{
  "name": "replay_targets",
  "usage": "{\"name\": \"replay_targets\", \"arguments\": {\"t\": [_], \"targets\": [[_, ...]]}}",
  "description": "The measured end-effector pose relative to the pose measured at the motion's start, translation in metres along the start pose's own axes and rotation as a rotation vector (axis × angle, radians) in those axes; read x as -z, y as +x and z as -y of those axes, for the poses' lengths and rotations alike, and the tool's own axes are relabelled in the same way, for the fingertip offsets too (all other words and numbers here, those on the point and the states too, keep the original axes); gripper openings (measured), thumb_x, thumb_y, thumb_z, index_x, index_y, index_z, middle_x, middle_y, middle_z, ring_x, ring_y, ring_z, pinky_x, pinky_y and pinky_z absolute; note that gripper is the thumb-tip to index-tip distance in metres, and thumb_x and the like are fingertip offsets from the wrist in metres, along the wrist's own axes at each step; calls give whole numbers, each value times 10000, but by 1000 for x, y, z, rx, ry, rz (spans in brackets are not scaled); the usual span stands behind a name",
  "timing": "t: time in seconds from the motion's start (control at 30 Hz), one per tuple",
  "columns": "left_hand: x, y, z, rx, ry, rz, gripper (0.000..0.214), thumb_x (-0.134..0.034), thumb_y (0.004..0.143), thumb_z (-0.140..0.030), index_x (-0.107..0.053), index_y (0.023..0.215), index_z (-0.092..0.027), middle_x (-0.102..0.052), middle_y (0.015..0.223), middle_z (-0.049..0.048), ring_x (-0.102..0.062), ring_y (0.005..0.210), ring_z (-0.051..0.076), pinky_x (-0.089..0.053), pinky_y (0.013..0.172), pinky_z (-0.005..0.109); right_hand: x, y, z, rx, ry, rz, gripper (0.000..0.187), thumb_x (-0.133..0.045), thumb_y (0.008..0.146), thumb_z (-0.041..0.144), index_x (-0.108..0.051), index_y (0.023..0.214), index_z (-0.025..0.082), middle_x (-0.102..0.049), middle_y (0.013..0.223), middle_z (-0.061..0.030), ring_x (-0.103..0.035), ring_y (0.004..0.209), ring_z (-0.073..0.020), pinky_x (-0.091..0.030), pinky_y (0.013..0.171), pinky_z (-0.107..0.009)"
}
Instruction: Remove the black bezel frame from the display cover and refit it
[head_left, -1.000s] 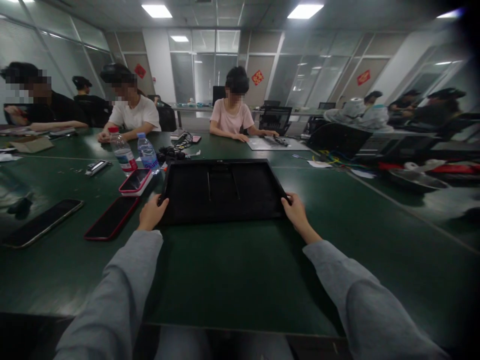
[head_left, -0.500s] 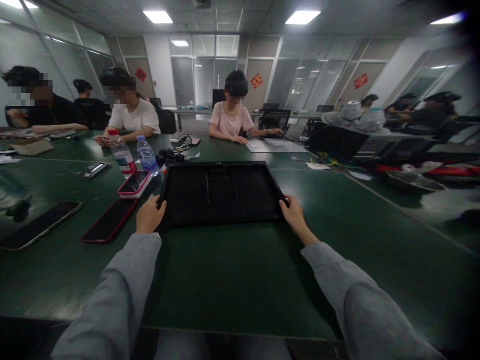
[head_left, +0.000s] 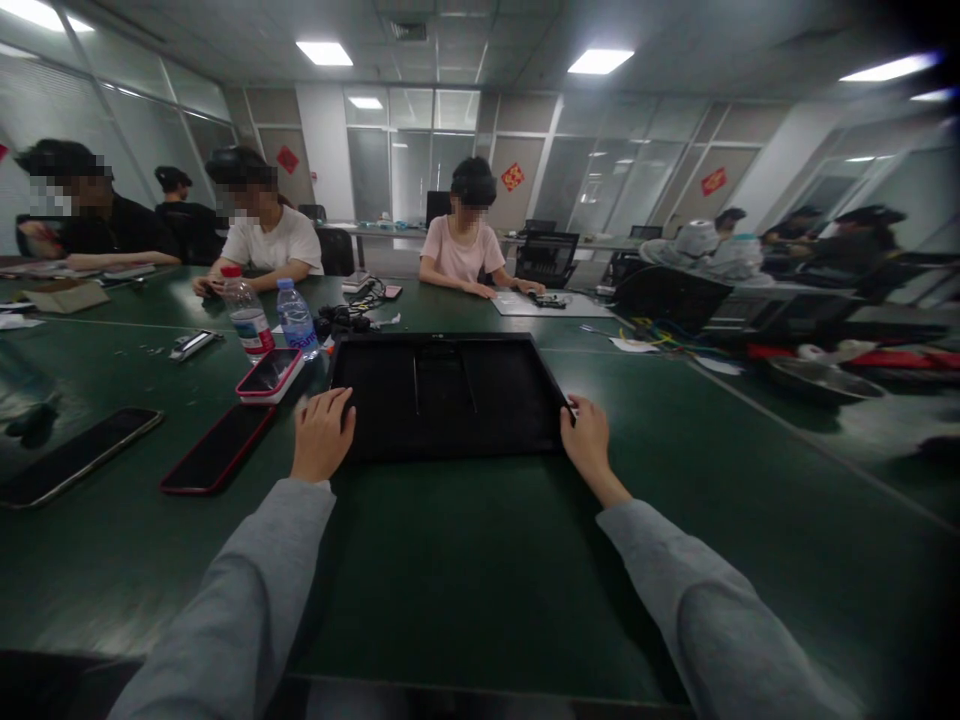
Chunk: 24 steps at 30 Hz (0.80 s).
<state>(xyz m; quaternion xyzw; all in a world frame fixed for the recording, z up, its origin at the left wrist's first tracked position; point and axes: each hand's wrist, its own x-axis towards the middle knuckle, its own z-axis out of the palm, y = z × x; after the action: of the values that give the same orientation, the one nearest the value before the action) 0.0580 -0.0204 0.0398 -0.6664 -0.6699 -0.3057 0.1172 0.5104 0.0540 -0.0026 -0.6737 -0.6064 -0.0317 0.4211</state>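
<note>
A shallow black rectangular panel [head_left: 487,425], with a raised rim and a small mark on its far edge, lies flat on the green table [head_left: 480,570] in front of me. Its exact kind cannot be made out. My left hand [head_left: 324,432] rests over its left edge, fingers stretched forward and loosely spread. At the right edge, my right hand [head_left: 587,437] has the thumb on the rim and the fingers around the outside. Left of the panel are a red-edged phone [head_left: 219,450] and a pink-rimmed phone [head_left: 271,374] on a white base.
Two plastic bottles, one red-capped [head_left: 247,318] and one blue-capped [head_left: 296,320], stand beyond my left hand. Another phone [head_left: 82,458] lies farther left. Black cables [head_left: 343,320] sit behind the panel. Several people sit around; one person in pink [head_left: 463,250] faces me. A metal pan [head_left: 823,380] is at right.
My left hand has loosened from the left rim and shifted right, over the edge. My right hand stays at the right rim. The view has tilted slightly upward; the panel lies in place.
</note>
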Motion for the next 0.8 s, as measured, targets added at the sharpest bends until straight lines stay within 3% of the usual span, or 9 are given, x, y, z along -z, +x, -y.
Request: {"name": "replay_targets", "arguments": {"t": [0.07, 0.17, 0.33, 0.43, 0.6, 0.8], "targets": [[-4, 0, -11, -20, 0, 30, 449, -364, 989, -325, -561, 1374, -204, -572, 1404, 114, -485, 1296, 277, -322, 1098, 461, 2, -6, 23, 81, -108, -68, 481, -367, 934, 359, -560, 1301, 114, -580, 1280, -219, -489, 1231, -345, -377, 1028, -544], [-11, 0, -27, -52, -4, 57, 461, -352, 994, -331, -556, 1386, -200, -560, 1423, 119, -474, 1319, 275, -329, 1100, 458, -6, -20, 64, 222, -115, -53, 486, -321, 968, 329, -516, 1367, 131, -513, 1385, -197, -424, 1312, -329, -340, 1067, -530], [-28, -2, -61, -185, -54, 95, 472, -340, 1005, -363, -549, 1401, -212, -522, 1478, 98, -470, 1341, 258, -352, 1108, 444, -37, -51, 137, 388, -6, 89, 496, -286, 1008, 338, -493, 1415, 143, -465, 1474, -176, -378, 1387, -299, -305, 1115, -503], [-40, -6, -84, -283, -80, 135, 490, -364, 998, -383, -529, 1425, -211, -481, 1517, 90, -441, 1382, 263, -342, 1133, 454, -52, -64, 166, 450, 9, 205, 511, -273, 1020, 342, -496, 1430, 136, -458, 1502, -156, -365, 1415, -281, -290, 1143, -482], [-56, -13, -117, -242, -61, 149, 474, -365, 971, -276, -579, 1389, -213, -525, 1473, 121, -457, 1379, 299, -348, 1124, 522, -60, -67, 177, 435, 1, 345, 502, -285, 1017, 322, -541, 1411, 146, -451, 1521, -133, -365, 1439, -265, -318, 1150, -468], [-56, -14, -121, -279, -84, 182, 491, -330, 974, -250, -581, 1393, -207, -572, 1423, 123, -441, 1395, 301, -323, 1136, 550, -60, -64, 174, 479, -81, 443, 506, -249, 1022, 276, -592, 1354, 110, -512, 1466, -149, -456, 1383, -254, -319, 1157, -463]]}}
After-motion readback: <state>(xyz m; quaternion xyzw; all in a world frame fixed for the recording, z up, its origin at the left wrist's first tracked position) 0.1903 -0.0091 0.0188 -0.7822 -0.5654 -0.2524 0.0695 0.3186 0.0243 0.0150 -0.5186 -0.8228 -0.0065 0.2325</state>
